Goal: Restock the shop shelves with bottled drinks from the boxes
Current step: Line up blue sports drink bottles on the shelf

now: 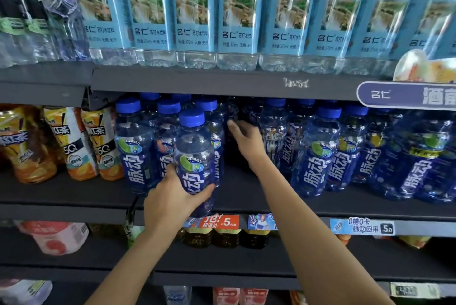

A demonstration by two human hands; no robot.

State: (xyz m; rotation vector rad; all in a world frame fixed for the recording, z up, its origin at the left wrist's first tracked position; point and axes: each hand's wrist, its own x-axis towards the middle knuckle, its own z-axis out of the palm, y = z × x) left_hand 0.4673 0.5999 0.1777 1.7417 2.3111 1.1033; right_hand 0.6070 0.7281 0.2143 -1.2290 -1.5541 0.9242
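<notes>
Your left hand [172,196] is gripping a blue bottle [193,156] around its lower body, thumb on the left of the label, fingers curling round the right side. You are holding it upright at the front edge of the middle shelf [74,196], just in front of the left group of blue bottles [134,142].

Your right hand [246,142] is reaching deeper into the shelf, into the dark gap between that left group and the right group of blue bottles [318,154]. Its fingers are stretching out nearly straight and holding nothing; the fingertips are lying near a bottle at the back, but you cannot tell whether they are touching it.

Tea bottles [74,142] are standing left of the blue ones. Water bottles [237,21] are lining the shelf above.
</notes>
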